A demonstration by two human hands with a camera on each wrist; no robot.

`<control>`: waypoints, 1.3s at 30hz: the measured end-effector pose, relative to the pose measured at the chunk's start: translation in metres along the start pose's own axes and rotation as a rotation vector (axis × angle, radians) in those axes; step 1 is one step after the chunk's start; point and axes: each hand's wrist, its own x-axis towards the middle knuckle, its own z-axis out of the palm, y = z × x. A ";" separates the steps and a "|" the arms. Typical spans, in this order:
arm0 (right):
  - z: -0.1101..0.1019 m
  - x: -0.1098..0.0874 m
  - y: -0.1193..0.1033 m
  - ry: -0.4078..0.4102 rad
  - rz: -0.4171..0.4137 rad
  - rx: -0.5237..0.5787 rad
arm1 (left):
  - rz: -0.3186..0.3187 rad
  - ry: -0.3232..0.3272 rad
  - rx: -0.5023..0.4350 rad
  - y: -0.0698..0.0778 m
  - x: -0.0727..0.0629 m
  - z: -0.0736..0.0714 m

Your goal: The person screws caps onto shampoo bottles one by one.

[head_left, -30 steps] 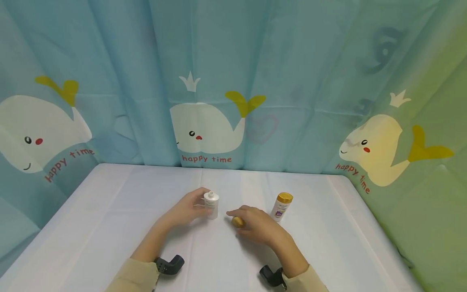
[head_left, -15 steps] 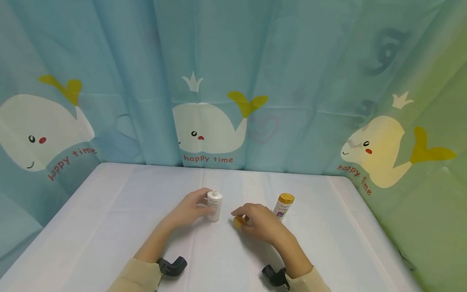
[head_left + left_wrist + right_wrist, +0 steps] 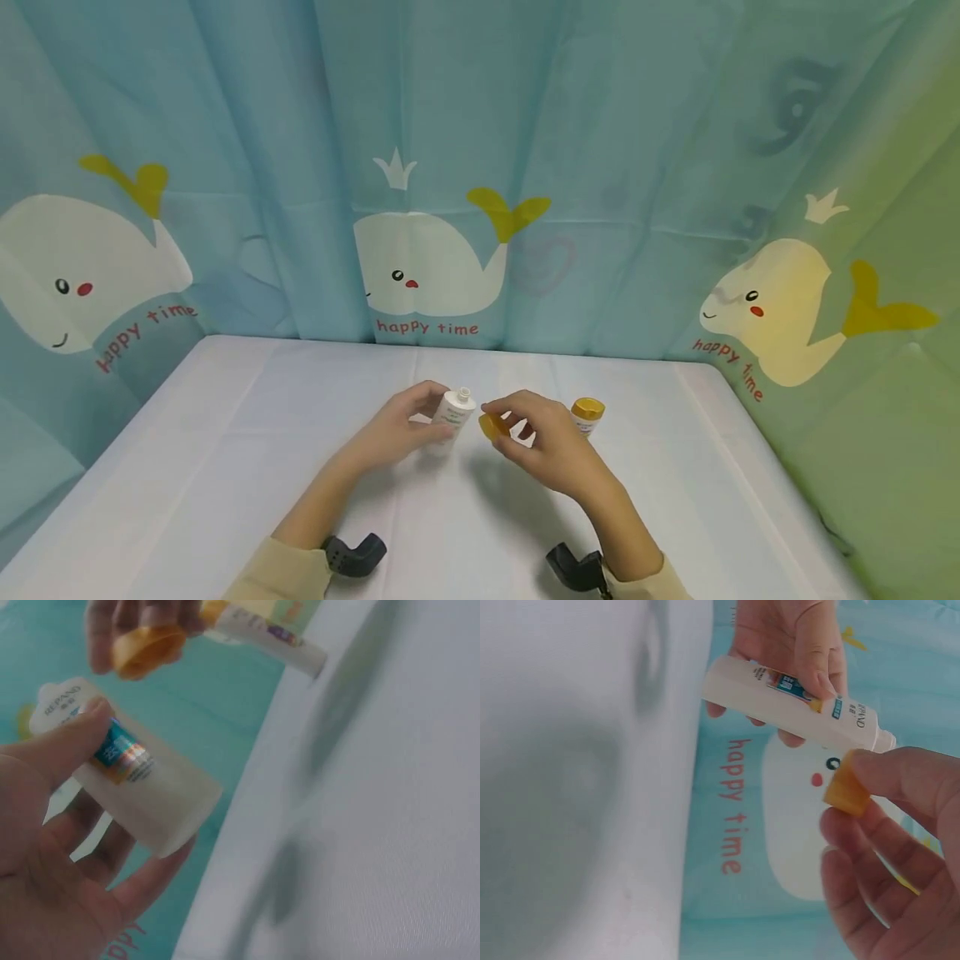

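My left hand (image 3: 397, 429) grips a white bottle (image 3: 455, 408) between thumb and fingers. The bottle, labelled in blue and orange in the left wrist view, has a bare neck and leans to the right, held off the table. With thumb and fingertips my right hand (image 3: 555, 446) pinches an orange-gold cap (image 3: 492, 427), close beside the bottle's neck. In the right wrist view the cap (image 3: 847, 787) is next to the neck; whether they touch, I cannot tell. Behind my right hand stands a second white bottle (image 3: 587, 417) wearing its gold cap, its lower part hidden in the head view.
A white-covered table (image 3: 300, 400) spreads under both hands. Beyond its far edge hangs a blue-green curtain (image 3: 615, 150) printed with whales. A dark wrist camera (image 3: 356, 556) sits on the left wrist, and another camera (image 3: 576, 571) on the right.
My right hand has raised the cap from near the tabletop and brought it up to the bottle's neck. My left hand has lifted the bottle slightly and tilted it to the right.
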 end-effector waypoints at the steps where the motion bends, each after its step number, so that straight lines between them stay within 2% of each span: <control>1: -0.001 0.000 -0.001 0.020 -0.009 0.012 | 0.005 -0.006 -0.003 0.001 0.000 0.001; 8: -0.009 0.001 -0.006 0.139 -0.052 0.090 | 0.026 -0.020 -0.004 0.012 -0.002 0.003; 13: -0.012 0.001 -0.010 0.177 -0.072 0.130 | 0.046 -0.015 -0.006 0.017 -0.004 0.004; 17: -0.013 0.001 -0.013 0.191 -0.069 0.141 | 0.040 -0.050 -0.007 0.020 -0.004 0.007; 22: -0.012 0.001 -0.016 0.182 -0.074 0.147 | 0.021 -0.096 -0.003 0.024 -0.006 0.011; 28: -0.008 0.001 -0.015 0.177 -0.102 0.151 | 0.043 -0.121 -0.012 0.026 -0.008 0.014; 34: -0.007 0.001 -0.015 0.168 -0.112 0.153 | 0.048 -0.115 -0.015 0.027 -0.008 0.015; 39: -0.010 0.000 -0.014 0.128 -0.099 0.191 | 0.034 -0.097 0.003 0.027 -0.009 0.014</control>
